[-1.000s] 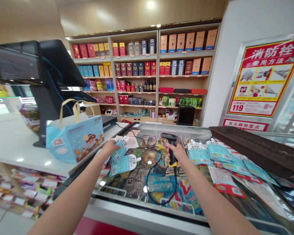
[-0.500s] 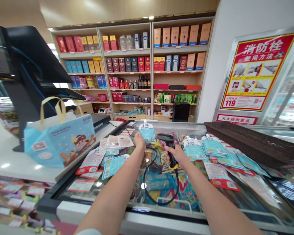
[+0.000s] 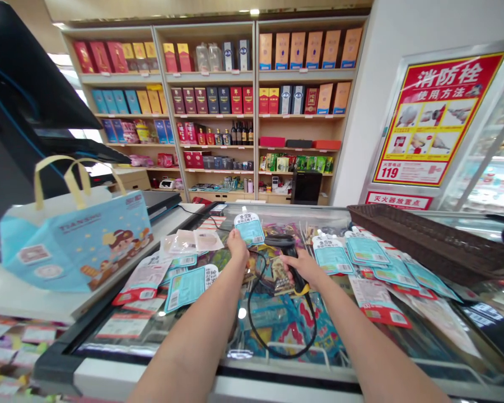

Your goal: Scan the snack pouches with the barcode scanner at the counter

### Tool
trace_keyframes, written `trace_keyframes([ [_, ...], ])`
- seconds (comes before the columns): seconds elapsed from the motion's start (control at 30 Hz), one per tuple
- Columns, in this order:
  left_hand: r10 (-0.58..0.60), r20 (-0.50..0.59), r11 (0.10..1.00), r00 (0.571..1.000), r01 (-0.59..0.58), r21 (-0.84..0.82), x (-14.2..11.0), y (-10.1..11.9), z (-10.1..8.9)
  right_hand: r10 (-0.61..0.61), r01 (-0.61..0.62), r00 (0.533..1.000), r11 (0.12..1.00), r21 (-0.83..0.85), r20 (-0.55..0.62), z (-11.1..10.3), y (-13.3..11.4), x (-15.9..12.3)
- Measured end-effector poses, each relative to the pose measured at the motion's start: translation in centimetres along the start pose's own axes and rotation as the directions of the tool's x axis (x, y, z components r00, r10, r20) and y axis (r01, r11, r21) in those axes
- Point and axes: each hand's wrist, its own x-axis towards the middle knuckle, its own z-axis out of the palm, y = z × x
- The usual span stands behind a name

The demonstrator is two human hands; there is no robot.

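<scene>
In my left hand [image 3: 237, 246] is a spouted drink pouch [image 3: 249, 226], white above and light blue below, held upright over the glass freezer top. My right hand [image 3: 301, 265] is wrapped round the handle of a black and yellow barcode scanner [image 3: 282, 243]. The scanner's head points left and sits close to the pouch's right edge. From the handle a black cable [image 3: 264, 348] loops across the glass. More blue pouches [image 3: 332, 255] lie to the right of the scanner. Another blue pouch [image 3: 190, 286] lies left of my left forearm, beside red and white packets [image 3: 141, 277].
A blue paper bag [image 3: 79, 240] stands on the white counter at the left, below a dark monitor [image 3: 33, 67]. A brown wicker basket [image 3: 428, 246] lies along the right. Shelves of boxes [image 3: 210, 101] line the back wall. Packaged goods show under the glass.
The view has turned slightly right, so the bag and monitor sit further left. The scanner's head has come nearer the pouch, its barrel now pointing more level toward it. Both hands keep their hold.
</scene>
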Motion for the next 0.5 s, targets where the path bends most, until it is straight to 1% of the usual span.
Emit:
trace_keyframes([
  [0.17, -0.017, -0.022, 1.0, 1.0, 0.017, -0.02, 0.02, -0.07, 0.01, 0.01, -0.01, 1.0, 1.0, -0.005, 0.003, 0.0, 0.16, -0.09],
  [0.33, -0.013, -0.033, 1.0, 0.999, 0.012, -0.017, 0.34, -0.39, -0.1, 0.052, -0.052, 0.999, 0.998, -0.035, 0.011, 0.08, 0.2, -0.2],
  [0.5, -0.014, -0.037, 1.0, 0.999, 0.013, -0.017, 0.3, -0.36, -0.11, 0.038, -0.038, 0.999, 0.999, -0.022, 0.015, 0.17, 0.25, -0.17],
])
